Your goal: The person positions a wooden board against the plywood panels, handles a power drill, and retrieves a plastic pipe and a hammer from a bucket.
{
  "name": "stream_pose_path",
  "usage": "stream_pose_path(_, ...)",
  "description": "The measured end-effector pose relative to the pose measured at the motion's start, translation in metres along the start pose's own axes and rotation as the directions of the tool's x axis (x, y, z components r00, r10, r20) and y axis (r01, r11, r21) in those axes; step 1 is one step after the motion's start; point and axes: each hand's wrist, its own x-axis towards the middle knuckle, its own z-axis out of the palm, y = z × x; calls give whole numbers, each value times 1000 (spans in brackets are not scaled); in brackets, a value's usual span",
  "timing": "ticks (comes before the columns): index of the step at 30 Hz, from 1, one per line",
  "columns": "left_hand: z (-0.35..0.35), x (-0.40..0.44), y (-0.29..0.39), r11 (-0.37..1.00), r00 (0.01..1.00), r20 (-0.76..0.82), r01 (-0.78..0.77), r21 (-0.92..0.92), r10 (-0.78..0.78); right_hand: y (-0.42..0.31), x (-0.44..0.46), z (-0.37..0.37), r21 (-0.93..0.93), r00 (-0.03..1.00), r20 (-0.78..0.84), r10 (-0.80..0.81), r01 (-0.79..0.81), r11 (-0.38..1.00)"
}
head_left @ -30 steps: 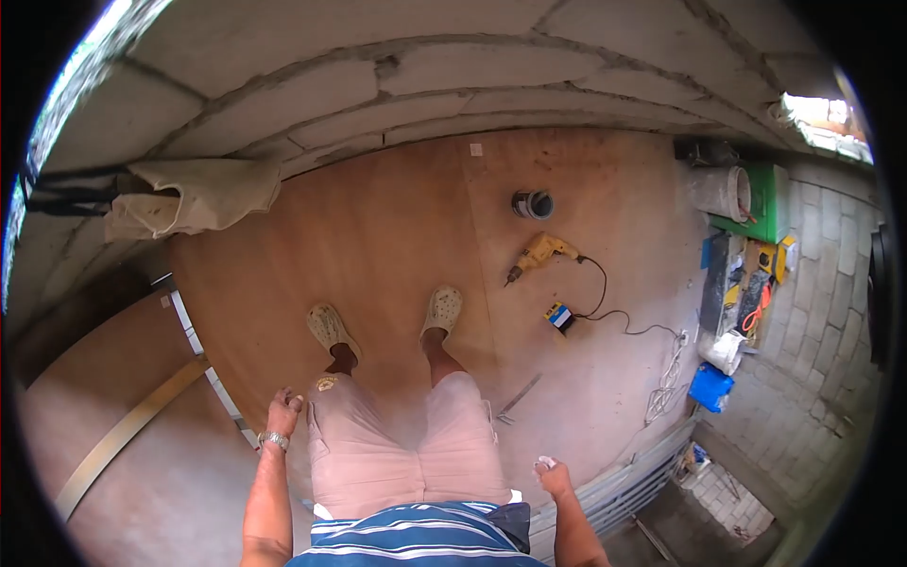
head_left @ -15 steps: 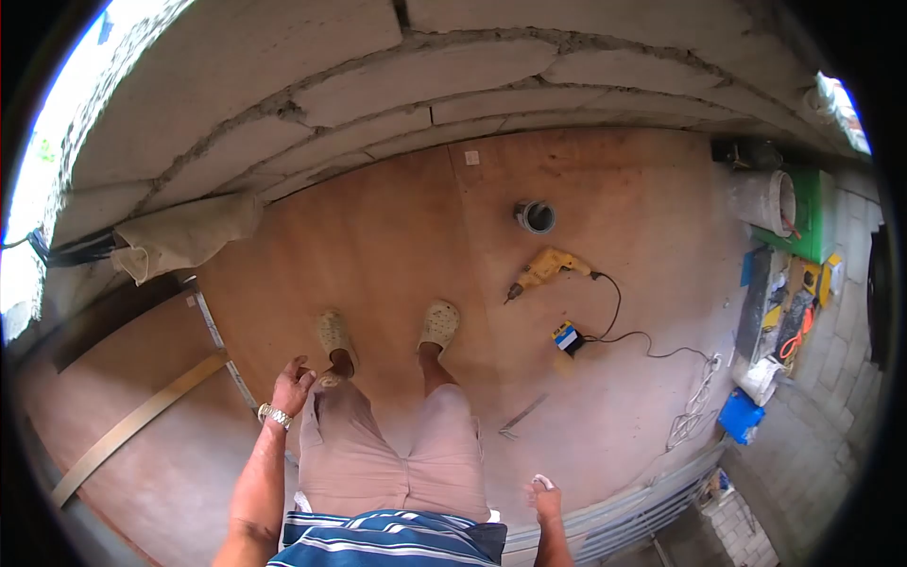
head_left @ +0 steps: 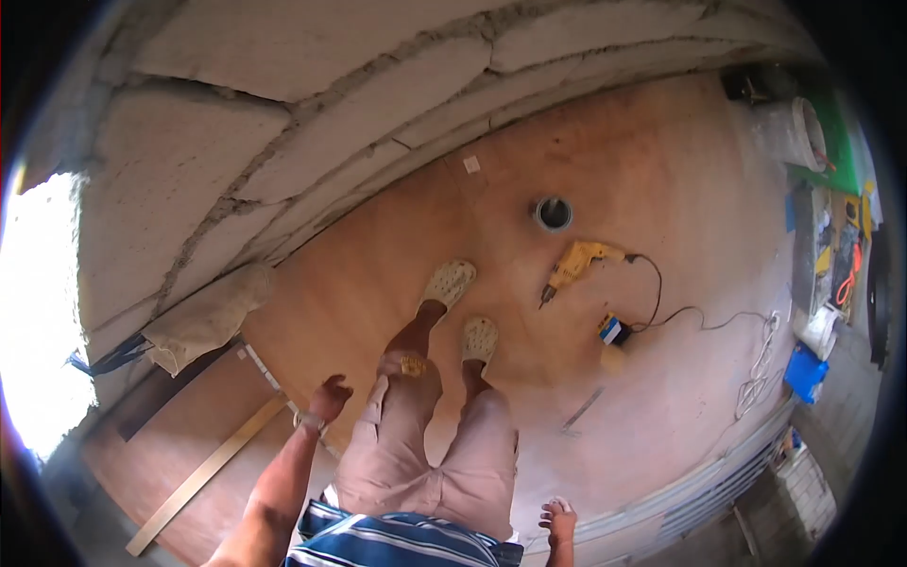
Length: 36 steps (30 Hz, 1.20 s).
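Brown sheet flooring below a pale block wall, joints rough and grey. Nearest to the left hand: wooden batten, lying slantwise on the separate brown panel at lower left, upper end just beside the wrist. Left fingers loosely curled and released, clear of the batten. Nearest to the right hand: long grey strips, laid side by side along the floor's lower right edge. Right fingers bent, whitish at the tips; cannot tell whether clenched on something small.

Farther out, on the flooring: thin dark angled tool, lying flat. Above that, small blue-and-yellow box, close to the cord of a yellow drill. Drill on its side, bit toward the shoes. Open can upright just above the drill, dark inside. Cord running right to a pale coiled cable.

Room edges: bucket tipped over beside a green box at upper right, blue packet lower down. Beige cloth against the wall at left, near a glaring opening. Pale square mark near the wall.
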Motion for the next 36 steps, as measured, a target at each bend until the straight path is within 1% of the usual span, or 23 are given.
stream_pose_path(1,-14,5,33,942,962,59,272,-197,-266,7,-7,8,8,1000,14,21,-21,1000)
stream_pose_path(4,-40,49,56,953,971,91,237,-189,-223,23,-27,33,-66,997,62,52,-48,997)
stream_pose_path(5,-48,61,65,951,976,89,214,-225,-198,30,-31,38,-74,996,67,64,-59,996)
stream_pose_path(7,-64,81,84,939,986,79,167,-301,-150,34,-39,47,-45,994,68,88,-85,995)
stream_pose_path(10,-82,102,104,950,993,78,109,-294,-90,29,-45,54,-11,993,53,101,-101,995)
stream_pose_path(13,-80,109,105,943,989,101,133,-304,-107,24,-42,58,40,994,48,99,-101,994)
stream_pose_path(16,-66,108,85,949,981,150,162,-269,-125,15,-44,61,56,995,32,91,-93,994)
stream_pose_path(17,-63,104,86,927,975,147,206,-313,-167,13,-44,62,56,996,29,87,-89,994)
stream_pose_path(18,-45,104,56,988,988,44,-146,-40,148,12,-42,66,60,996,35,85,-87,994)
stream_pose_path(19,-30,103,19,849,885,49,-459,260,463,12,-41,67,43,996,35,82,-83,996)
stream_pose_path(20,-25,97,16,974,967,124,-226,14,223,13,-38,67,30,996,38,83,-84,996)
stream_pose_path(21,-17,95,2,974,967,122,-227,13,224,16,-35,66,13,996,41,84,-85,996)
stream_pose_path(22,-15,92,-2,985,973,157,-166,-37,170,17,-32,67,17,994,45,98,-99,995)
stream_pose_path(23,-15,90,-6,992,975,192,-100,-83,115,18,-29,67,16,995,59,79,-80,997)
stream_pose_path(25,-16,86,-3,965,977,211,74,-251,-20,5,-32,74,27,998,48,47,-48,998)
stream_pose_path(26,-20,88,3,953,972,227,118,-279,-54,-3,-34,78,21,999,32,31,-32,999)
stream_pose_path(27,-23,89,9,938,966,243,162,-306,-88,-1,-31,79,-41,1000,21,12,-11,999)
stream_pose_path(28,-32,92,29,902,921,297,334,-275,-250,-5,-30,80,-48,999,30,21,-20,999)
stream_pose_path(31,-44,100,51,855,888,342,416,-309,-308,-35,-41,92,-58,999,9,32,-31,998)
stream_pose_path(34,-47,106,56,856,921,315,346,-385,-231,-49,-45,98,-79,1000,-2,24,-24,997)
stream_pose_path(36,-47,110,57,850,927,308,334,-408,-216,-51,-45,98,-84,1000,-4,19,-19,996)
